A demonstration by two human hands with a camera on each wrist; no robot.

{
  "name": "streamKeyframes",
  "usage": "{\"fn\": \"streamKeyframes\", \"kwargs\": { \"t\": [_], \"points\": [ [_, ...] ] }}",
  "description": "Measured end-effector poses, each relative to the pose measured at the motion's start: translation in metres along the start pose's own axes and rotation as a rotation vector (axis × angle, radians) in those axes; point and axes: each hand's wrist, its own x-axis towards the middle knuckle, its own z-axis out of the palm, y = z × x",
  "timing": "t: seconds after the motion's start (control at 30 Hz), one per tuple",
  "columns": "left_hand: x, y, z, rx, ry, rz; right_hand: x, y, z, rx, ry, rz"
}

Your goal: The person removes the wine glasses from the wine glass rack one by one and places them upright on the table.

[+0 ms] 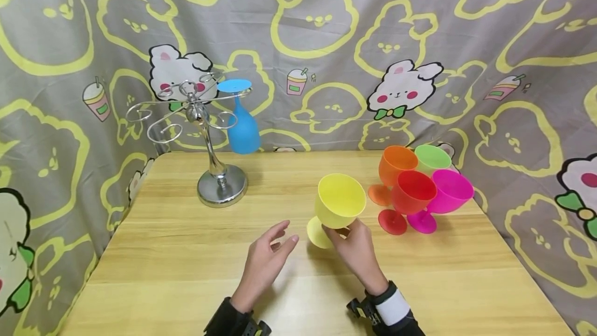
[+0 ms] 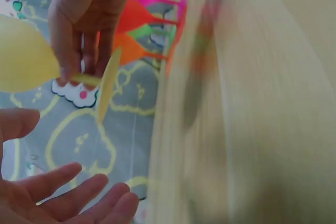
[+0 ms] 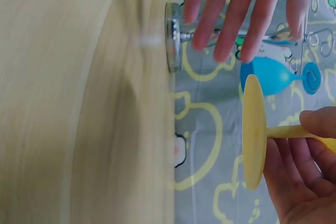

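My right hand (image 1: 356, 248) pinches the stem of a yellow goblet (image 1: 339, 201), its bowl facing up and a little tilted. In the right wrist view the goblet's round foot (image 3: 254, 132) hangs clear of the table, thumb and fingers around the stem. My left hand (image 1: 267, 258) is held beside the goblet with nothing in it, fingers spread and relaxed. A chrome stemware rack (image 1: 212, 144) with looped wire arms stands at the back left. From one of its arms a blue goblet (image 1: 244, 131) hangs upside down by its foot.
Grouped upright at the right are an orange goblet (image 1: 396, 165), a green goblet (image 1: 434, 158), a red goblet (image 1: 414, 193) and a magenta goblet (image 1: 450, 191). A patterned grey curtain (image 1: 322, 113) surrounds the wooden table (image 1: 163, 263) at the back and sides.
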Motion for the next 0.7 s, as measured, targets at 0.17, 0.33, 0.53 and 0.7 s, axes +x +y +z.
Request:
{"fn": "streamKeyframes", "kwargs": {
  "t": [0.17,0.33,0.53,0.7],
  "points": [
    [-0.002,0.001,-0.005,0.254,0.060,0.063,0.006,0.018,-0.003,0.017,-0.009,0.076],
    [-0.005,0.001,-0.007,0.369,0.080,0.086,0.015,0.033,-0.008,-0.042,-0.053,0.093],
    [-0.009,-0.004,-0.004,0.464,0.092,0.096,0.029,0.052,-0.013,-0.040,-0.121,0.174],
    [-0.013,-0.008,-0.002,0.490,0.058,0.076,0.037,0.066,-0.015,0.011,-0.187,0.304]
  ]
}}
